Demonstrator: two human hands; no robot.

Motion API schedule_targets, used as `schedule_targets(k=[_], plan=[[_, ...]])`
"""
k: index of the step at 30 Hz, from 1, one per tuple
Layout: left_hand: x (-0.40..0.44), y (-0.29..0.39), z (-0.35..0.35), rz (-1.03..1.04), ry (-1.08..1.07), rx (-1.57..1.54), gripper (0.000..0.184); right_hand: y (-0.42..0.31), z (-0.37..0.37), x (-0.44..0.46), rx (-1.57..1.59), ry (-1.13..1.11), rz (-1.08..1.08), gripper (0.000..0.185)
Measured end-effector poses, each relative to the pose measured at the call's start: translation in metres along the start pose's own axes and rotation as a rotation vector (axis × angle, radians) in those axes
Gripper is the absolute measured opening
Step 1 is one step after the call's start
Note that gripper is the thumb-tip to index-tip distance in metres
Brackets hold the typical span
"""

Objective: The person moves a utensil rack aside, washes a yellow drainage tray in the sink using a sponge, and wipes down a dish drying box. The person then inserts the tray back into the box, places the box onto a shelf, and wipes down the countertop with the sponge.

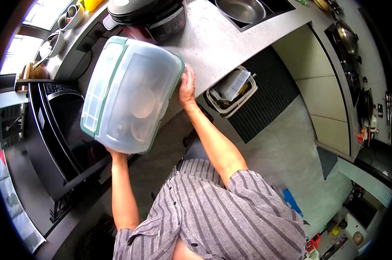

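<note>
Between my hands is a large translucent storage box (131, 95) with green edges and a lid panel on its left side. Round pale shapes, perhaps bowls, show dimly through its wall. My right hand (187, 86) is wrapped against the box's right side, thumb and fingers at the green rim. At the near lower edge, my left hand (116, 151) supports the box from below, mostly hidden behind it. The box is held up in the air, tilted, in front of the counter (213, 47).
A black multicooker (155, 17) stands on the counter just behind the box. Farther right, a steel pan (243, 9) sits over a dark hob. An open black appliance (61, 125) is at left. On the floor, a basket (230, 108) holding plastic containers stands beside a dark ribbed mat (265, 86).
</note>
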State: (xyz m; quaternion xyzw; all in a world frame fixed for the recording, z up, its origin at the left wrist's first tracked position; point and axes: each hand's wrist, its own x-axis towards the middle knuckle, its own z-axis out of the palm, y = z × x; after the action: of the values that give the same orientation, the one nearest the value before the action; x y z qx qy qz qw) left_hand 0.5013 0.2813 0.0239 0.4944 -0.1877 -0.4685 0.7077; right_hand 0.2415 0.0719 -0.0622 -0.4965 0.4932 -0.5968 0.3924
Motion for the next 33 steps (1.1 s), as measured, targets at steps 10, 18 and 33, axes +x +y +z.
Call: schedule_targets(k=[10, 18, 33], plan=[[-0.047, 0.015, -0.025, -0.369, 0.293, -0.022, 0.042, -0.032, -0.012, 0.140, 0.147, -1.158, 0.453, 0.044], [-0.067, 0.045, -0.013, -0.463, 0.487, 0.062, 0.035, 0.022, 0.089, 0.138, 0.307, -1.195, 0.305, 0.045], [-0.055, 0.043, 0.017, -0.379, 0.606, 0.031, 0.025, -0.093, 0.068, 0.160, 0.333, -1.027, 0.531, 0.039]])
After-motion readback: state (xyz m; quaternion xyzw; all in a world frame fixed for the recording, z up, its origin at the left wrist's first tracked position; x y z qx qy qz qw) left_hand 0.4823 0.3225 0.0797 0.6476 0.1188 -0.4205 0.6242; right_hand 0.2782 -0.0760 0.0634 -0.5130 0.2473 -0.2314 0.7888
